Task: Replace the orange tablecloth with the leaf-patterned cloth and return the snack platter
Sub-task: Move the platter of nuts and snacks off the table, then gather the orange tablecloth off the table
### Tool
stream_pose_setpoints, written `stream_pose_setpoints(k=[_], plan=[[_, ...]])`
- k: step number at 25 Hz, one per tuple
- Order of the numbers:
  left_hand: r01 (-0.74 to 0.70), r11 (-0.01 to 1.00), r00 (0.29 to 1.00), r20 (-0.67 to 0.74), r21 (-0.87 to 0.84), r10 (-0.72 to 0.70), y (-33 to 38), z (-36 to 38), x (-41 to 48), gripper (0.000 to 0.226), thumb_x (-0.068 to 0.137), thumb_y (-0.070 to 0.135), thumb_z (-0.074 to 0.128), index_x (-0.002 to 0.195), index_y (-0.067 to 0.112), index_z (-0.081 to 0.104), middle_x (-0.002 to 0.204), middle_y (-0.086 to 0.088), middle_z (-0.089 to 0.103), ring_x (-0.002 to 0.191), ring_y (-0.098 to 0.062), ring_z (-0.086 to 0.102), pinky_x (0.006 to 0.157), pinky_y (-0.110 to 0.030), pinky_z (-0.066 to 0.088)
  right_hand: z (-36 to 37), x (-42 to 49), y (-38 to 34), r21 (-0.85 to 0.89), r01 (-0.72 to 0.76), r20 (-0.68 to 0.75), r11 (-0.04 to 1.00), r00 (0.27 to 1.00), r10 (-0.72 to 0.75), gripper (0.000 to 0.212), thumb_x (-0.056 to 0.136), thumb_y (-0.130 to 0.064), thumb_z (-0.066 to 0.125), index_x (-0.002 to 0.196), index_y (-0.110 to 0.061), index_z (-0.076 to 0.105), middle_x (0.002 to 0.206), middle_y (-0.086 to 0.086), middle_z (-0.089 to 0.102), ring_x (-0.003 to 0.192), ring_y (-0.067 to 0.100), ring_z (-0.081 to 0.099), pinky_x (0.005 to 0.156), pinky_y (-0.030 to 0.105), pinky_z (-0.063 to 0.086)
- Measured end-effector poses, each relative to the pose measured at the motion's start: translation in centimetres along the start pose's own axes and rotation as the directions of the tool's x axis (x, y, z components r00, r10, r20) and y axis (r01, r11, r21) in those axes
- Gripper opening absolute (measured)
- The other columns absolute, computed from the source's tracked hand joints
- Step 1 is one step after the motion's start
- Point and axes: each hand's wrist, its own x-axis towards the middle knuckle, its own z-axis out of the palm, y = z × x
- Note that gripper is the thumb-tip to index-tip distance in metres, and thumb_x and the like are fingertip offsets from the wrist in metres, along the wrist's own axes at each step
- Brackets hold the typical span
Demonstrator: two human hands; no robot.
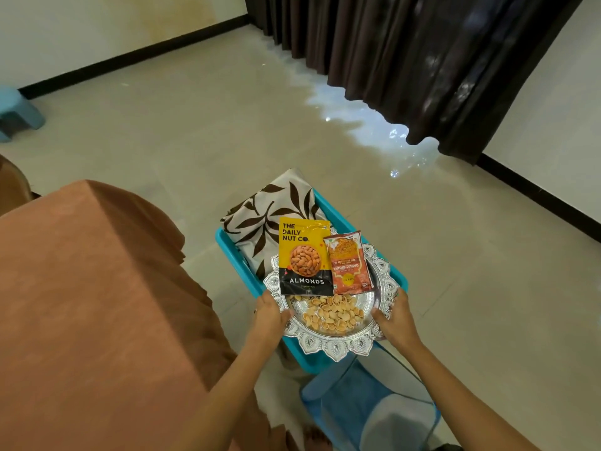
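- Orange tablecloth (97, 288): on table at far L, draped over the edges.
- Leaf-patterned cloth (260, 219): folded in blue bin (234, 255), far end.
- L hand (270, 315): fingers curled on platter's L rim.
- Snack platter (328, 348): silver, over bin's near end; holds almond pkt (304, 255), bhujia pkt (349, 263), pistachio shells (331, 314).
- R hand (395, 317): grips R rim.
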Motion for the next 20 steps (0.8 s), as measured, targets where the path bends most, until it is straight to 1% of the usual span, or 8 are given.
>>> stream_pose_setpoints(k=[3,7,10,12,14,15,17,20], plan=[[0.011,1.000,1.000,0.001,0.027,-0.011,-0.6,0.5,0.5,0.061,0.091,0.024,0.061,0.139,0.002,0.029,0.132,-0.018,0.044,0.120,-0.033,0.048,0.102,-0.045,0.042,1.1,0.4,1.4,0.011,-0.008,0.004,1.000,1.000,0.008,0.066,0.082,-0.003,0.070,0.131,-0.023,0.031,0.133,0.009,0.049,0.125,0.027,0.048,0.107,0.052,0.038],[0.009,0.997,1.000,0.002,0.083,-0.009,-1.6,0.6,1.4,0.061,0.091,0.024,0.061,0.138,0.001,0.029,0.131,-0.018,0.044,0.119,-0.033,0.049,0.102,-0.044,0.041,2.4,1.0,2.5,-0.009,-0.022,-0.011,1.000,1.000,0.022,0.073,0.081,-0.006,0.073,0.138,-0.013,0.029,0.139,0.008,0.046,0.129,0.026,0.045,0.109,0.050,0.036],[-0.038,0.985,0.999,0.005,0.171,0.038,-1.9,0.2,1.0,0.061,0.093,0.030,0.059,0.137,0.001,0.029,0.129,-0.016,0.043,0.119,-0.032,0.050,0.101,-0.040,0.043,2.4,1.4,3.0,-0.113,-0.002,-0.010,0.994,1.000,0.001,0.071,0.078,-0.009,0.076,0.137,-0.008,0.036,0.133,0.011,0.051,0.125,0.029,0.047,0.107,0.047,0.038],[-0.126,0.952,0.991,-0.001,0.278,0.131,-1.8,-0.9,0.4,0.071,0.094,0.038,0.054,0.144,0.000,0.022,0.135,-0.016,0.037,0.128,-0.031,0.041,0.107,-0.040,0.038,2.3,1.1,2.2,-0.268,-0.088,-0.088,0.959,0.994,0.067,0.077,0.079,-0.024,0.076,0.140,0.000,0.034,0.134,0.021,0.048,0.127,0.039,0.042,0.106,0.050,0.033],[-0.207,0.923,0.971,-0.047,0.324,0.234,-1.4,-3.6,-0.3,0.075,0.094,0.044,0.051,0.148,0.002,0.018,0.143,-0.014,0.031,0.135,-0.029,0.031,0.113,-0.038,0.030,2.7,0.5,-0.8,-0.337,-0.161,-0.189,0.927,0.977,0.101,0.088,0.086,-0.043,0.065,0.147,0.002,0.022,0.147,0.027,0.031,0.137,0.043,0.025,0.111,0.052,0.022],[-0.241,0.911,0.954,-0.090,0.334,0.285,-1.2,-5.7,-0.9,0.074,0.095,0.045,0.050,0.148,0.003,0.019,0.145,-0.013,0.030,0.136,-0.028,0.029,0.114,-0.036,0.027,3.4,0.1,-3.3,-0.328,-0.104,-0.182,0.939,0.982,0.045,0.087,0.088,-0.050,0.057,0.149,-0.001,0.019,0.152,0.025,0.024,0.141,0.040,0.019,0.114,0.052,0.018],[-0.286,0.888,0.917,-0.165,0.361,0.362,-1.1,-10.1,-2.4,0.072,0.095,0.045,0.049,0.148,0.004,0.021,0.147,-0.013,0.029,0.137,-0.027,0.028,0.114,-0.035,0.025,5.7,-1.2,-8.8,-0.294,0.106,-0.095,0.950,0.986,-0.139,0.080,0.092,-0.055,0.046,0.151,-0.008,0.019,0.157,0.018,0.019,0.145,0.033,0.014,0.116,0.045,0.012],[-0.258,0.889,0.884,-0.278,0.379,0.375,-3.2,-16.3,-6.7,0.068,0.097,0.044,0.045,0.147,0.002,0.024,0.148,-0.015,0.030,0.137,-0.030,0.028,0.114,-0.036,0.023,11.0,-6.3,-16.1,-0.244,0.404,0.156,0.882,0.914,-0.375,0.074,0.097,-0.042,0.046,0.153,-0.012,0.009,0.161,0.003,0.003,0.148,0.018,0.000,0.115,0.029,0.004]])
